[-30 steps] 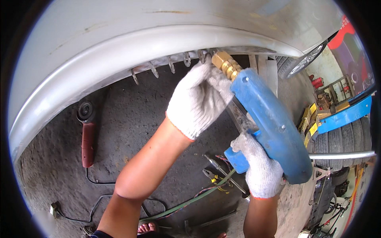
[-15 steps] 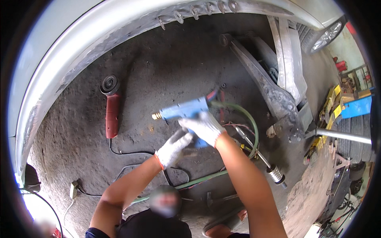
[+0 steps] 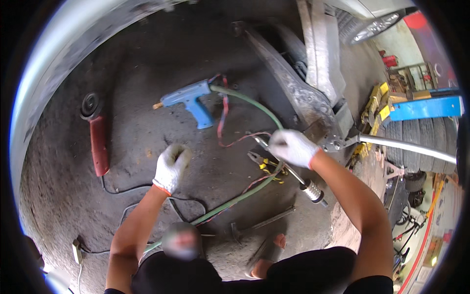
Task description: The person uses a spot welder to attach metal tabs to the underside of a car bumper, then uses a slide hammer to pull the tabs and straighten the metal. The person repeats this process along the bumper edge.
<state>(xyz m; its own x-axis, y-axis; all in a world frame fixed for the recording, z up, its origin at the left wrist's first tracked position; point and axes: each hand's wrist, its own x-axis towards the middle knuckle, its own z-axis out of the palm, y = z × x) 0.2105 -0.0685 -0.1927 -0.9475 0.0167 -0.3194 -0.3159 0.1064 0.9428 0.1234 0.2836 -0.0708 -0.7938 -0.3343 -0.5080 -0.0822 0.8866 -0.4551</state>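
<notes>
A blue pistol-grip welding gun with a brass tip lies on the dark floor, apart from both hands. A green hose and a red-and-black twisted wire trail from its back. My left hand, in a white glove, hovers above the floor with loosely curled fingers and nothing visible between them. Over the rod of a slide hammer and the green hose is my gloved right hand. Its fingers curl inward, and whatever they hold is hidden. Yellow-handled pliers lie just beside it.
A red angle grinder with its black cord lies at left. A metal floor jack with a long handle stands at right under the car body. A hammer lies near my foot. Stacked tyres are at far right.
The blue welding gun has left both hands and now lies on the floor. My hands have separated, the right one moving right to the slide hammer's rod. The whole view has shifted.
</notes>
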